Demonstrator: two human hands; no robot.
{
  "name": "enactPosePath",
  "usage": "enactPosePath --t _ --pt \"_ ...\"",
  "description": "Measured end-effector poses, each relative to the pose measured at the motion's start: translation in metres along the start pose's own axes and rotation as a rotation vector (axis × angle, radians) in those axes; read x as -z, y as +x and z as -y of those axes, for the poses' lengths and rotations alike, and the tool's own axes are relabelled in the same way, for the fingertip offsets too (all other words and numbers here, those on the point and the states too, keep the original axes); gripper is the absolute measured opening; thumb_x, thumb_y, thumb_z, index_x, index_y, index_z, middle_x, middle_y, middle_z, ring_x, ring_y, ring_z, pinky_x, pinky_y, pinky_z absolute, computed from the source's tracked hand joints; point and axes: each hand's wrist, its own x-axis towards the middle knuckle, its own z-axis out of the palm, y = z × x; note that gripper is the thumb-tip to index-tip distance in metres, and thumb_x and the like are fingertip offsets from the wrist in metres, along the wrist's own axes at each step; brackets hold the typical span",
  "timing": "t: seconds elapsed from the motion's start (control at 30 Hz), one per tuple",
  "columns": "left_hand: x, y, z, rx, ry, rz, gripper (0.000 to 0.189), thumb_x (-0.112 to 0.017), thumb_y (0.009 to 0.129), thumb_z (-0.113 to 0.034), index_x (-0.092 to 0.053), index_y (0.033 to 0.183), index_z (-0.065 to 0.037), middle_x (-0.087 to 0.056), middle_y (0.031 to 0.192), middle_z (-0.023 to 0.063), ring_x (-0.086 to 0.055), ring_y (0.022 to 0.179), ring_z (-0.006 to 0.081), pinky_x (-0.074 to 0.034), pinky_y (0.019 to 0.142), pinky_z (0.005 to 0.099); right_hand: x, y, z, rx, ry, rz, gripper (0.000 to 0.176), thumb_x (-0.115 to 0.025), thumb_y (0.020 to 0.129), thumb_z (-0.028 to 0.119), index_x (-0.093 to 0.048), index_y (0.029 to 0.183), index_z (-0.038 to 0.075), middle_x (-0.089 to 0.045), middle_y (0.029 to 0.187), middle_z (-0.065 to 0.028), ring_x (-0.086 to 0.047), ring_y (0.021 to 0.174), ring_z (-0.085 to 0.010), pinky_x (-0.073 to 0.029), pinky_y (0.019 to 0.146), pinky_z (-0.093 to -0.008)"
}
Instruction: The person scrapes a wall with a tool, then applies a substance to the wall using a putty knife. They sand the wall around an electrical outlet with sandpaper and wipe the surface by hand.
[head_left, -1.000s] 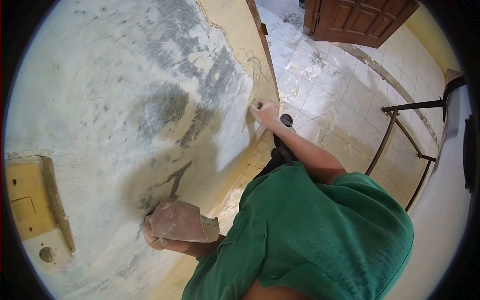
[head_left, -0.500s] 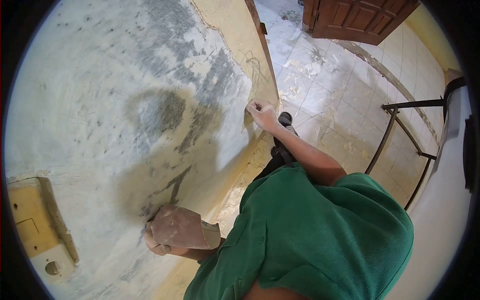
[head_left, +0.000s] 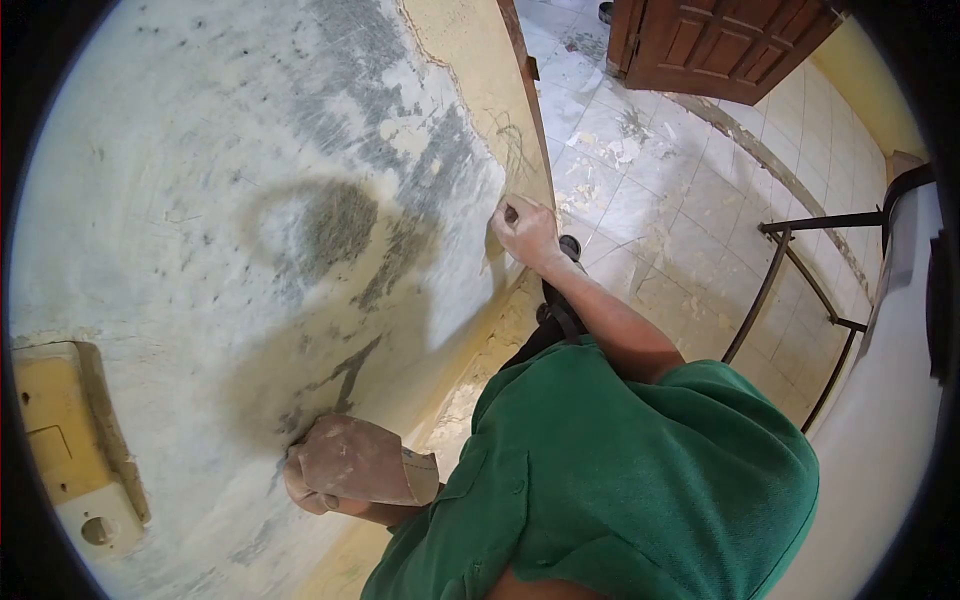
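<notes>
My left hand (head_left: 310, 483) is closed at the wall (head_left: 150, 230), low on the left. A reddish-brown sheet of sandpaper (head_left: 352, 460) curls over the back of this hand and wrist, its far end showing a pale printed strip. The fingertips against the wall are mostly hidden by the sheet. Higher up, my right hand (head_left: 526, 234) is curled into a loose fist against the wall near its edge. A dark hollow shows between thumb and fingers; what it holds, if anything, is hidden. Grey scuffed patches and my shadow lie across the pale wall.
A yellowed switch and socket plate (head_left: 70, 440) juts from the wall at lower left. A brown panelled door (head_left: 720, 45) stands at the top. Flakes litter the tiled floor (head_left: 640, 200). A dark metal frame (head_left: 790, 260) stands at right beside a white surface (head_left: 890, 400).
The view has shifted slightly. My right hand has turned a little at the same spot on the wall. My left hand and the sandpaper stay almost where they were.
</notes>
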Motion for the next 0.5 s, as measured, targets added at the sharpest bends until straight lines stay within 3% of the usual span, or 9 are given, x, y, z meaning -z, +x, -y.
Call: enactPosePath --t 0.17,0.23,0.27,0.33,0.37,0.4,0.43,0.47,0.5 --pt "-0.004 0.000 0.000 0.000 0.009 0.092 0.028 -0.064 0.047 -0.012 -0.061 0.075 -0.017 -0.057 0.069 -0.0012 -0.052 0.057 0.0149 -0.044 0.052 0.0296 -0.001 0.000 -0.003 0.238 -0.122 -0.051 0.009 -0.059 0.078 0.011 -0.055 0.074 0.004 -0.057 0.069 -0.0116 -0.058 0.065 -0.0305 -0.047 0.060 -0.0404" --pt "-0.027 -0.002 0.005 -0.082 0.103 -0.396 0.038 -0.064 0.049 -0.014 -0.060 0.087 -0.015 -0.058 0.078 -0.0017 -0.052 0.058 0.0137 -0.043 0.051 0.0300 -0.001 -0.001 -0.004 0.252 -0.149 -0.064 0.009 -0.059 0.078 0.012 -0.055 0.075 0.004 -0.057 0.070 -0.0116 -0.058 0.066 -0.0310 -0.047 0.061 -0.0412" --pt "-0.026 -0.004 0.008 -0.081 0.105 -0.397 0.038 -0.064 0.049 -0.014 -0.060 0.087 -0.015 -0.058 0.078 -0.0017 -0.052 0.058 0.0137 -0.043 0.051 0.0300 -0.001 -0.002 -0.004 0.268 -0.172 -0.077 0.009 -0.059 0.078 0.012 -0.055 0.075 0.004 -0.057 0.070 -0.0117 -0.058 0.066 -0.0315 -0.046 0.061 -0.0419" --pt "-0.021 -0.007 0.016 -0.373 0.472 0.053 0.027 -0.064 0.073 -0.020 -0.053 0.091 -0.002 -0.060 0.089 0.0090 -0.057 0.078 0.0184 -0.046 0.062 0.0328 -0.001 -0.002 -0.006 0.289 -0.170 -0.081 0.009 -0.059 0.078 0.012 -0.057 0.076 0.004 -0.057 0.070 -0.0115 -0.058 0.066 -0.0314 -0.046 0.061 -0.0417" --pt "-0.025 -0.008 0.017 -0.374 0.473 0.056 0.027 -0.064 0.073 -0.020 -0.053 0.091 -0.002 -0.060 0.089 0.0090 -0.057 0.078 0.0184 -0.046 0.062 0.0328 0.000 -0.001 -0.007 0.311 -0.170 -0.085 0.008 -0.058 0.078 0.013 -0.058 0.077 0.005 -0.058 0.071 -0.0112 -0.058 0.066 -0.0313 -0.047 0.062 -0.0415" --pt "-0.031 -0.010 0.017 -0.357 0.416 -0.081 0.033 -0.063 0.065 -0.017 -0.054 0.095 -0.005 -0.059 0.093 0.0091 -0.057 0.080 0.0205 -0.047 0.062 0.0352 0.002 0.000 -0.009 0.311 -0.168 -0.087 0.008 -0.058 0.078 0.013 -0.058 0.077 0.005 -0.058 0.071 -0.0112 -0.058 0.066 -0.0313 -0.047 0.062 -0.0415" --pt "-0.034 -0.011 0.017 -0.339 0.358 -0.220 0.043 -0.062 0.057 -0.013 -0.054 0.099 -0.008 -0.059 0.097 0.0092 -0.058 0.081 0.0226 -0.049 0.062 0.0376 0.004 0.002 -0.012 0.191 -0.191 -0.069 0.010 -0.058 0.079 0.016 -0.058 0.079 0.006 -0.060 0.076 -0.0119 -0.059 0.073 -0.0315 -0.047 0.067 -0.0416" --pt "-0.012 -0.009 0.013 -0.342 0.360 -0.220 0.043 -0.062 0.057 -0.013 -0.054 0.099 -0.008 -0.059 0.097 0.0092 -0.058 0.081 0.0226 -0.049 0.062 0.0376 0.006 0.003 -0.014 0.071 -0.212 -0.049 0.013 -0.057 0.079 0.019 -0.058 0.081 0.007 -0.062 0.082 -0.0126 -0.059 0.080 -0.0317 -0.047 0.073 -0.0417" --pt "0.029 -0.005 0.008 -0.309 0.246 0.077 0.046 -0.064 0.058 -0.013 -0.053 0.102 -0.006 -0.058 0.100 0.0133 -0.058 0.086 0.0275 -0.049 0.068 0.0405 0.008 0.007 -0.016 0.071 -0.208 -0.049 0.013 -0.057 0.079 0.019 -0.058 0.081 0.007 -0.062 0.082 -0.0126 -0.059 0.080 -0.0317 -0.047 0.073 -0.0417"
